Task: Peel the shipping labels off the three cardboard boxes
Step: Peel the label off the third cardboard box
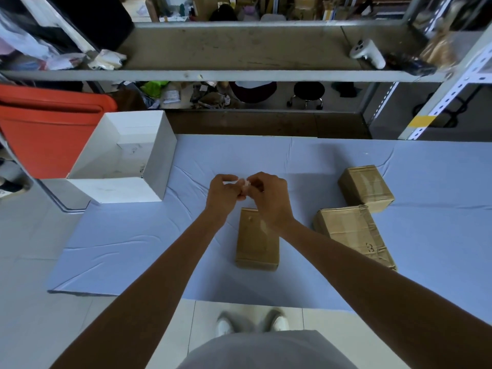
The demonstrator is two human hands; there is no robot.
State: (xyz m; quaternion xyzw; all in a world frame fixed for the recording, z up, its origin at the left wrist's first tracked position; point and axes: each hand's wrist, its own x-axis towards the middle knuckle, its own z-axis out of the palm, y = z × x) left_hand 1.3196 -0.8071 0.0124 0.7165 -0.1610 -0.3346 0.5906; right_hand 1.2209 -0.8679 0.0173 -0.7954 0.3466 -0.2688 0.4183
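Cardboard box one (257, 241) stands on the blue cloth (133, 235), beneath the wrists. Box two (354, 235) lies just right of it, with box three (366, 187) beyond. Above box one, left hand (222, 194) and right hand (269, 198) meet with fingers curled, both pinching a small crumpled pale label scrap (246, 185). White open carton (159, 161) sits far left.

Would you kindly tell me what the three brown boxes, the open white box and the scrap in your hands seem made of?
Brown boxes: likely matte corrugated cardboard, with creased, dented edges and shinier tape strips. White box: apparently smooth paperboard, folded walls. Scrap pinched between left hand and right hand: probably crumpled paper, too small to confirm.
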